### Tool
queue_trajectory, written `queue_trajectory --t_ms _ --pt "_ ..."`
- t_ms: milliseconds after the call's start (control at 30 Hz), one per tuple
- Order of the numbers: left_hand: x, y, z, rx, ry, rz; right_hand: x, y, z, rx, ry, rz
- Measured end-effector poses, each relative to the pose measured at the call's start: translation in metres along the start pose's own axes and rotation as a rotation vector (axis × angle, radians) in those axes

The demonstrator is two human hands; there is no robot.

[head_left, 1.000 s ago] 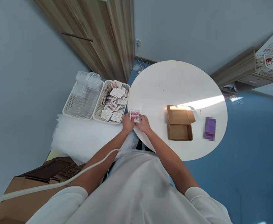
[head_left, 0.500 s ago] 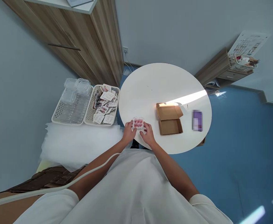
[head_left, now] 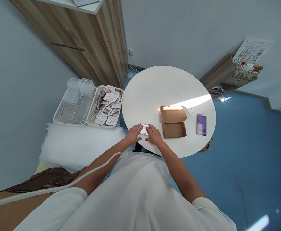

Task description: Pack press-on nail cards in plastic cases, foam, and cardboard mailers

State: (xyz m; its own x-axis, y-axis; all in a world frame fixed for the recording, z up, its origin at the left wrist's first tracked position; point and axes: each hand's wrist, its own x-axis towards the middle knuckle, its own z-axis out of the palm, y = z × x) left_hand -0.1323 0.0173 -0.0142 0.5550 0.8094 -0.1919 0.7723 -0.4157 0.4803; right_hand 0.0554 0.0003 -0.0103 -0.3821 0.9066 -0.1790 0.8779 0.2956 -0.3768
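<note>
At the near edge of the round white table (head_left: 166, 86), in the head view, a small clear case (head_left: 144, 130) lies between the person's two hands. The left hand (head_left: 133, 134) is open, its fingertips at the case's left side and its thumb held apart. The right hand (head_left: 154, 134) is likewise open, fingers touching the right side and thumb apart. The case's contents (pale, with a hint of pink) are too small to identify.

Just to the right of the right hand, an open cardboard box (head_left: 174, 130) rests with its lid folded back. Farther right on the tabletop is a purple item (head_left: 201, 124), its detail blurred.

Left of the table, two perforated white baskets stand side by side: the nearer, the card basket (head_left: 90, 120), holds loose printed cards (head_left: 110, 104); the farther, the case basket (head_left: 59, 112), holds clear plastic cases (head_left: 76, 107). White sheets (head_left: 80, 144) lie spread below both baskets.
</note>
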Motion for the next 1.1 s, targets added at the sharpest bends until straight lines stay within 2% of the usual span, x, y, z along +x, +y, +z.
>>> queue_trajectory --t_ms 167,333,433,533,700,800,933,1000,1067,1100 --pt "0.001 -0.002 -0.002 -0.005 -0.006 0.030 0.011 0.006 -0.002 0.025 -0.025 -0.087" --pt "-0.001 -0.001 -0.002 -0.029 0.039 0.045 0.013 -0.001 0.000 0.045 -0.026 -0.017" --pt "-0.001 0.001 -0.003 -0.034 0.074 0.025 0.013 -0.004 -0.005 0.049 -0.087 0.006" --pt "-0.003 0.003 -0.008 0.002 0.107 0.014 0.005 -0.007 -0.014 0.077 -0.156 -0.033" --pt "-0.005 0.001 -0.020 0.000 -0.012 0.078 -0.018 -0.011 -0.019 0.143 -0.032 -0.106" --pt "0.004 -0.005 -0.027 -0.039 -0.089 0.072 -0.022 -0.010 -0.017 0.241 -0.014 0.005" --pt "0.022 -0.013 -0.037 -0.123 -0.209 -0.018 -0.006 -0.003 -0.022 0.441 -0.057 0.178" --pt "0.025 -0.012 -0.042 -0.107 -0.151 -0.106 0.005 0.002 -0.026 0.510 -0.089 0.230" --pt "0.022 -0.006 -0.045 -0.041 0.023 -0.133 0.016 0.007 -0.029 0.559 -0.121 0.268" --pt "0.019 -0.001 -0.045 -0.010 0.106 -0.103 0.020 0.010 -0.029 0.574 -0.129 0.283"
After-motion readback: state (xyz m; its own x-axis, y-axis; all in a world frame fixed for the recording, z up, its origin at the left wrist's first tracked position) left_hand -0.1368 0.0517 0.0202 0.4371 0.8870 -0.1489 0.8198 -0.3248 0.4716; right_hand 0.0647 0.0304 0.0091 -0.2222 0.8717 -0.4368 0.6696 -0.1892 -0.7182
